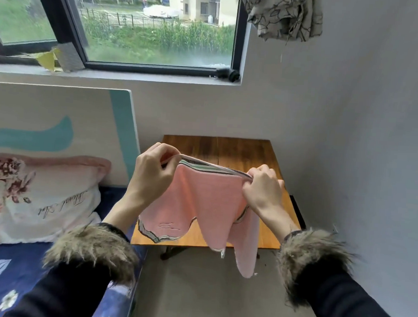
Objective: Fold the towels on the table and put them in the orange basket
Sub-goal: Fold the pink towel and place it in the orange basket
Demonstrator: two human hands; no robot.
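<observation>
A pink towel with a striped border hangs in the air above the small wooden table. My left hand pinches its upper left corner. My right hand pinches the upper right end of the same striped edge. The top edge is stretched between both hands, and the rest droops down over the table's near edge. No orange basket is in view.
A bed with a dark blue flowered cover and a floral pillow lies at the left, against a white and teal headboard. Grey walls close in behind and to the right of the table. Bare floor lies below.
</observation>
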